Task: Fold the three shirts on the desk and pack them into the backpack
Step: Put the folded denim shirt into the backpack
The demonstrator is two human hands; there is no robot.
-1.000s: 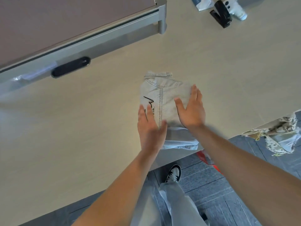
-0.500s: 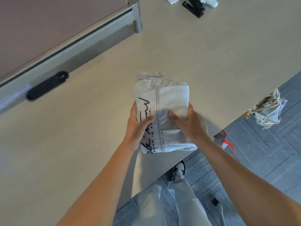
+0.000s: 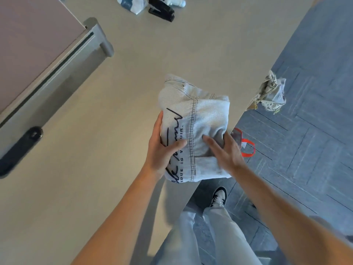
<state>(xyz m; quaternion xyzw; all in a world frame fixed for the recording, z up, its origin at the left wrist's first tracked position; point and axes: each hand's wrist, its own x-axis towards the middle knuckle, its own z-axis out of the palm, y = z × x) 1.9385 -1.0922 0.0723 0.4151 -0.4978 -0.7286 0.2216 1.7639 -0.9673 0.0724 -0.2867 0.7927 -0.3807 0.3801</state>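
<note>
While the folded denim shirt (image 3: 194,129) is gripped by the left hand (image 3: 162,148) and right hand (image 3: 225,150), it overhangs the desk (image 3: 114,111) edge. Beyond it, a black stapler (image 3: 161,11) and crumpled packet (image 3: 131,3) are seen — well apart — and a patterned cloth (image 3: 270,92) is draped at the corner.

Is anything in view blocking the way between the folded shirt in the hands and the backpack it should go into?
Cannot be judged: no backpack shows in this view. The left hand and right hand grip the folded pale denim shirt with black script lettering at the edge of the beige desk. Beyond that edge only grey carpet floor shows.
</note>
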